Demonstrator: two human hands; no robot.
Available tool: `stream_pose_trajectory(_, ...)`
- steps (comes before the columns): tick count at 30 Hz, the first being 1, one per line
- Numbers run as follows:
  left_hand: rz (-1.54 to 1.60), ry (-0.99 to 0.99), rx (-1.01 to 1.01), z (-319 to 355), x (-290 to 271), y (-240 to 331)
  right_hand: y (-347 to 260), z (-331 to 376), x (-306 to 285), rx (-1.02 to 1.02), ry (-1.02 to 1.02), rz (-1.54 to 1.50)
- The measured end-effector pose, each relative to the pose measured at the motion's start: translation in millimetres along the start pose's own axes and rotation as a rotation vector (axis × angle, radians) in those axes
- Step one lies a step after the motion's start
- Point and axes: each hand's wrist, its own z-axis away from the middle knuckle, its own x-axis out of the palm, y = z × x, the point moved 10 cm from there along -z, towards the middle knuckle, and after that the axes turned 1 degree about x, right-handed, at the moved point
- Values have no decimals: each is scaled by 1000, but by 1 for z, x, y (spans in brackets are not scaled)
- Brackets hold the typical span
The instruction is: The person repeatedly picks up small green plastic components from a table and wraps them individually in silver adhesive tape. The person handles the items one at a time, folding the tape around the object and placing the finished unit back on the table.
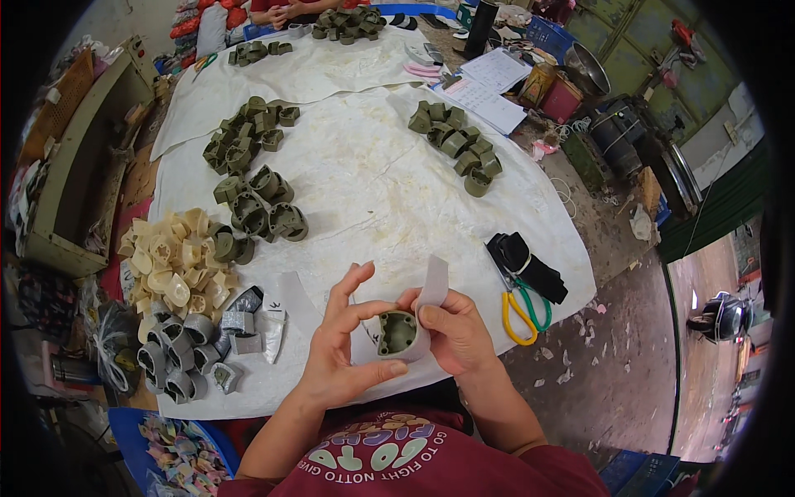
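Close to my body, above the near table edge, a hollow olive-green plastic part [400, 331] has its open side facing up. A pale grey strip [434, 282] runs around its outside, with one end sticking up. My left hand [341, 348] grips the part from the left, thumb below and index finger above. At the right side, my right hand [457, 335] pinches the strip between thumb and fingers against the part. Another pale strip [292, 296] lies on the table just left of my left hand.
White sheeting [364, 182] covers the table. Cream plastic pieces [178, 261] and grey-wrapped parts [175, 352] are heaped at left. Green parts stand in groups at left [248, 141] and right [455, 141]. Scissors [520, 319] and a black fabric bundle [530, 265] lie at right. Someone's hands [286, 12] show at the far end.
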Motion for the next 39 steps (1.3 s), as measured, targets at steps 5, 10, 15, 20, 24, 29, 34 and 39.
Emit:
stream_pose_trajectory(5,25,253,-41,5,-14,-7,-14,7,-1,-251,118,308)
stream_pose_trajectory(10,-261,152,-55,7,-16,-10,-21,13,13,-426,172,547)
stream_pose_trajectory(15,-212,72,30,8,-12,4,-12,-5,2,-180,85,328)
stream_pose_trajectory(20,-167,-27,72,7,-2,11,2,-6,2,43,-7,196)
stream_pose_trajectory(24,-86,-95,97,7,3,12,8,-2,5,123,-61,149)
stream_pose_trajectory(29,-41,-57,-22,5,-3,-4,-7,1,11,-30,-47,376)
stream_pose_trajectory(34,112,-41,-394,21,-4,-42,-28,13,39,-445,-123,924)
stream_pose_trajectory(39,-156,-51,-151,9,-8,-17,-15,9,35,-292,-71,838)
